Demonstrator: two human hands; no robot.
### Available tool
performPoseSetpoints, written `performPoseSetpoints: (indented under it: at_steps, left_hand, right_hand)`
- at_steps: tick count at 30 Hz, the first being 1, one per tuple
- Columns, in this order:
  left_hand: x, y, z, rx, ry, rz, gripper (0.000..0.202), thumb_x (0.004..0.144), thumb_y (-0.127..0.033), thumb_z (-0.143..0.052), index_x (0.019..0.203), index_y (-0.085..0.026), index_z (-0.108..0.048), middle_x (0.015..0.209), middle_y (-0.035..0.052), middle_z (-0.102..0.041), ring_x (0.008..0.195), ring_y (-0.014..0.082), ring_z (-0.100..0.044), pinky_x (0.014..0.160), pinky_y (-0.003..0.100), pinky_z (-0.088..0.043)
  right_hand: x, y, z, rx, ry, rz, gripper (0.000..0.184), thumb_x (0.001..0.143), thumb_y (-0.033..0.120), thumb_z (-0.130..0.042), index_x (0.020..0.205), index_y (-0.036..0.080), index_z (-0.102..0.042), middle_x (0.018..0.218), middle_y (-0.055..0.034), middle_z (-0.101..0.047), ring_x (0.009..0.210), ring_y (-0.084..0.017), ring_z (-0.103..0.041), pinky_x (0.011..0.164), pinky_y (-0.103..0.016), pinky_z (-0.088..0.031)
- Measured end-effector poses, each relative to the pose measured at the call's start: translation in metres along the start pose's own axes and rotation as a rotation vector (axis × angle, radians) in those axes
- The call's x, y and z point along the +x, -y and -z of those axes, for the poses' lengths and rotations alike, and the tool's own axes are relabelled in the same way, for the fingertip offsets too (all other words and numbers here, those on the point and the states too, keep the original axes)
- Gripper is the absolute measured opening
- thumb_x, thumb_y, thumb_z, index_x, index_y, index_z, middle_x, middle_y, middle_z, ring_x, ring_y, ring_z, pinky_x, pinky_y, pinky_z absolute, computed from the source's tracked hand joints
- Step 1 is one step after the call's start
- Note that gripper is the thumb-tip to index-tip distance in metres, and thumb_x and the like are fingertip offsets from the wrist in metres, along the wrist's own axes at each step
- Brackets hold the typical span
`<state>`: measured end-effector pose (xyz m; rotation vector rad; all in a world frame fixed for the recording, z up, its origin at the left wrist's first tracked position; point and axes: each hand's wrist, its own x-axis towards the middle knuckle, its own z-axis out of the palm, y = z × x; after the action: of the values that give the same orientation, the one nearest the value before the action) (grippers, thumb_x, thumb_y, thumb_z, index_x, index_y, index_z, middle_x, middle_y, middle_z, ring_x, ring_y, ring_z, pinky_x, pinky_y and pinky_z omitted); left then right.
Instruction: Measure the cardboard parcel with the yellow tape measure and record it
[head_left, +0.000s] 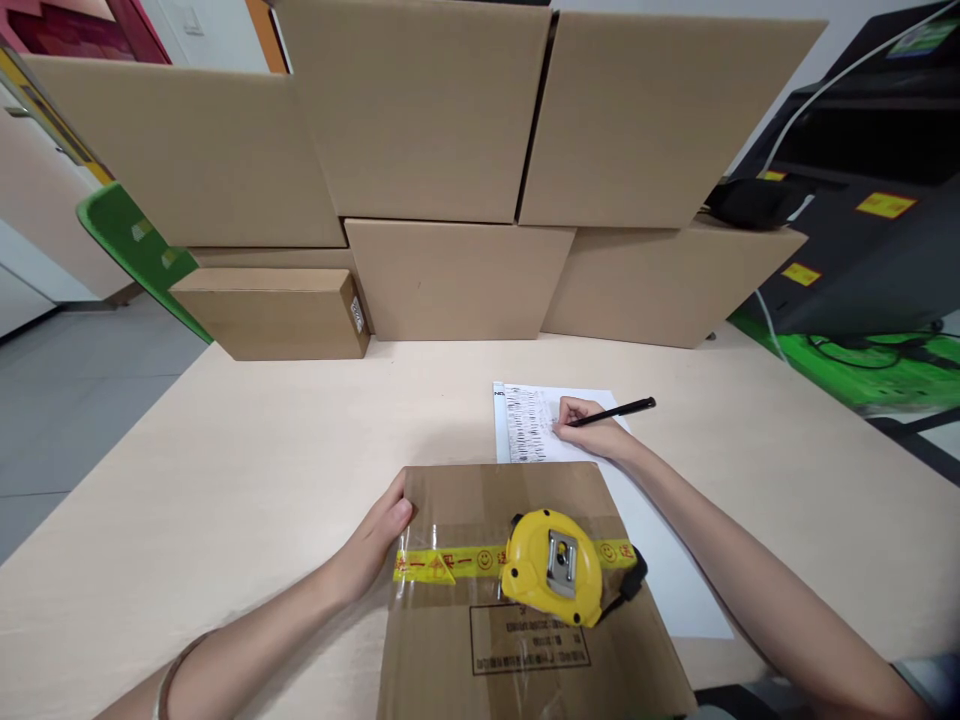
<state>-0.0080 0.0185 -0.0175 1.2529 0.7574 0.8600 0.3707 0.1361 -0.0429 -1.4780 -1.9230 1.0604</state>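
Observation:
My right hand point(589, 426) pinches a black pen point(626, 409), its tip down on a white sheet of paper point(675, 590) with dense handwriting along its left side. My left hand point(384, 530) grips the far left edge of a taped cardboard box point(450, 690), thumb against its side and the other fingers mostly hidden behind it. A yellow tape measure point(541, 568) with a black wrist strap lies on top of the box, over a strip of yellow printed tape point(472, 562). The box covers the lower left part of the paper.
Large cardboard boxes point(420, 110) stand stacked in two rows along the back of the pale table point(300, 430). A smaller flat box point(292, 315) stands before them at left. A green chair back point(135, 245) and a dark machine point(847, 220) flank the table.

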Motion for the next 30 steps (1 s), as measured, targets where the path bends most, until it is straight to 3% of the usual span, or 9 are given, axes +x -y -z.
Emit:
performPoseSetpoints:
  at_steps: [5, 12, 14, 16, 20, 25, 30]
  left_hand:
    - [0.001, -0.004, -0.003, -0.005, -0.005, -0.003, 0.061, 0.099, -0.062, -0.045, 0.148, -0.025, -0.048, 0.157, 0.0108, -0.047, 0.147, 0.0381, -0.037, 0.121, 0.049, -0.032]
    - [0.000, 0.000, -0.001, -0.046, 0.009, 0.003, 0.058, 0.100, -0.060, -0.046, 0.147, -0.027, -0.049, 0.158, 0.0088, -0.046, 0.148, 0.0358, -0.038, 0.121, 0.046, -0.034]
    - [0.000, 0.001, -0.001, -0.048, 0.005, -0.002, 0.058, 0.099, -0.061, -0.047, 0.146, -0.027, -0.049, 0.159, 0.0084, -0.046, 0.149, 0.0353, -0.037, 0.121, 0.046, -0.033]
    - [0.000, 0.000, -0.001, -0.044, 0.001, -0.005, 0.058, 0.099, -0.060, -0.047, 0.146, -0.026, -0.050, 0.158, 0.0088, -0.047, 0.148, 0.0354, -0.038, 0.121, 0.045, -0.033]
    - [-0.001, 0.000, -0.001, -0.050, 0.009, 0.002, 0.057, 0.099, -0.060, -0.047, 0.145, -0.026, -0.051, 0.156, 0.0097, -0.050, 0.144, 0.0365, -0.043, 0.119, 0.047, -0.035]
    - [-0.001, 0.001, 0.000, -0.037, 0.004, -0.005, 0.056, 0.100, -0.060, -0.046, 0.145, -0.027, -0.051, 0.153, 0.0098, -0.051, 0.143, 0.0363, -0.044, 0.119, 0.048, -0.034]
    - [0.000, 0.003, 0.000, -0.043, 0.015, -0.008, 0.058, 0.098, -0.063, -0.046, 0.143, -0.026, -0.052, 0.151, 0.0115, -0.052, 0.141, 0.0375, -0.044, 0.116, 0.049, -0.037]
  right_hand:
    - [-0.001, 0.002, 0.001, -0.008, 0.024, -0.025, 0.032, 0.098, 0.036, -0.065, 0.123, 0.016, -0.064, 0.121, -0.0084, -0.067, 0.100, -0.022, -0.068, 0.084, -0.041, -0.059]
    - [-0.002, 0.008, -0.001, -0.015, -0.027, -0.033, 0.032, 0.098, 0.036, -0.064, 0.123, 0.016, -0.064, 0.119, -0.0080, -0.067, 0.098, -0.021, -0.068, 0.083, -0.041, -0.059]
    - [-0.003, 0.010, -0.002, -0.021, -0.061, -0.039, 0.028, 0.098, 0.038, -0.064, 0.113, 0.015, -0.065, 0.106, -0.0049, -0.068, 0.085, -0.017, -0.067, 0.075, -0.035, -0.058]
    - [-0.004, 0.012, -0.002, -0.035, -0.101, -0.055, 0.030, 0.097, 0.045, -0.062, 0.091, 0.016, -0.064, 0.080, -0.0002, -0.064, 0.064, -0.013, -0.059, 0.060, -0.028, -0.051]
    - [-0.012, 0.021, 0.006, -0.134, -0.157, -0.134, 0.052, 0.095, 0.060, -0.048, 0.057, 0.024, -0.042, 0.047, 0.0027, -0.042, 0.044, -0.012, -0.036, 0.047, -0.029, -0.029]
    - [-0.025, 0.038, 0.018, -0.404, -0.173, -0.226, 0.052, 0.082, 0.054, -0.065, 0.045, 0.024, -0.044, 0.046, -0.0043, -0.049, 0.047, -0.018, -0.044, 0.054, -0.033, -0.025]
    - [-0.027, 0.045, 0.016, -0.542, -0.146, -0.246, 0.047, 0.084, 0.049, -0.063, 0.046, 0.023, -0.052, 0.058, -0.0099, -0.062, 0.055, -0.023, -0.054, 0.058, -0.035, -0.030]
